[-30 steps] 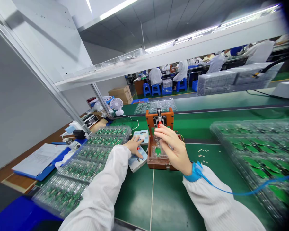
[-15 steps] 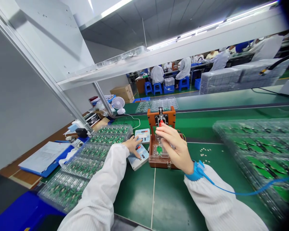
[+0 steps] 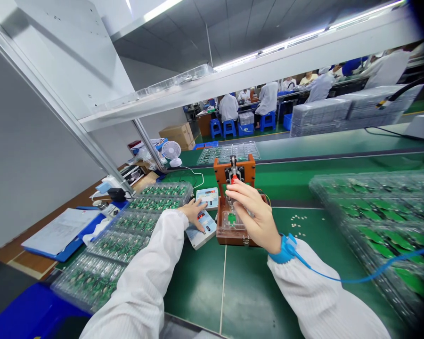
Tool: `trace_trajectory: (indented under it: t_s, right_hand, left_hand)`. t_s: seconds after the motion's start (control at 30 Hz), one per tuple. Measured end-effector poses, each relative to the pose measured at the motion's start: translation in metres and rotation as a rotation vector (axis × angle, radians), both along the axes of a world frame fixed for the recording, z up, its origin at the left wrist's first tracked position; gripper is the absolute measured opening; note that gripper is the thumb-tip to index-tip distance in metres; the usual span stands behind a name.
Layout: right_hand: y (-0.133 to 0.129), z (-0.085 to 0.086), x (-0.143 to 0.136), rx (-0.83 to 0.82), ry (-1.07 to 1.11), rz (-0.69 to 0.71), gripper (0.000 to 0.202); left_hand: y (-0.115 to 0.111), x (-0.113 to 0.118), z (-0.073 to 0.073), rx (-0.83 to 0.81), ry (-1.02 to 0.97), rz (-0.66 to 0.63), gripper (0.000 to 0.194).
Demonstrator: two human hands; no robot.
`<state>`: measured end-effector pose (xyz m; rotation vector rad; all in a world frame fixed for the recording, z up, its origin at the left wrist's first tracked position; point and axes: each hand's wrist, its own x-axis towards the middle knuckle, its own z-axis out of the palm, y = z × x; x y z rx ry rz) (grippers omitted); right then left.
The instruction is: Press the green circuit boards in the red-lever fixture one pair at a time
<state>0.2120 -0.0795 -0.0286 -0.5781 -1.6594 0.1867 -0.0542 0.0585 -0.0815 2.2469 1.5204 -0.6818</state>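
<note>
My left hand (image 3: 194, 213) rests with its fingers spread on two pale blue-and-white boxes with red digit displays, the nearer box (image 3: 202, 230) and the farther box (image 3: 207, 197). My right hand (image 3: 256, 214) is at the orange-brown clamp fixture (image 3: 235, 238), its fingertips against the red-tipped lever (image 3: 234, 179) at the top; the fingers are extended and slightly curved. Under the clear plate of the fixture lies a small green board (image 3: 232, 218). A blue wrist strap (image 3: 283, 249) with a cord is round my right wrist.
Clear trays of green boards (image 3: 127, 235) stand at left, more trays (image 3: 381, 207) at right. Small pale pieces (image 3: 298, 226) lie right of the fixture. A white fan (image 3: 171, 150) and clipboard (image 3: 61, 230) are at left. People in white sit beyond the bench.
The whole view has shifted slightly. Both hands keep nearly the same places on the boxes and at the lever.
</note>
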Motion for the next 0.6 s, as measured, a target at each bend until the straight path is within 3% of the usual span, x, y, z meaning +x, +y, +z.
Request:
trace_trajectory:
  t_s: [0.37, 0.5, 0.6]
  right_hand:
    - [0.000, 0.000, 0.000, 0.003, -0.018, -0.018, 0.047]
    - [-0.002, 0.001, 0.000, 0.012, -0.017, -0.020, 0.046]
    - [-0.002, 0.001, 0.000, 0.015, -0.022, -0.025, 0.044]
  left_hand:
    - [-0.002, 0.005, -0.002, -0.014, 0.056, 0.002, 0.149]
    - [-0.022, 0.012, 0.026, 0.040, -0.033, 0.067, 0.142]
    - [-0.060, 0.022, 0.049, 0.202, -0.171, 0.060, 0.103]
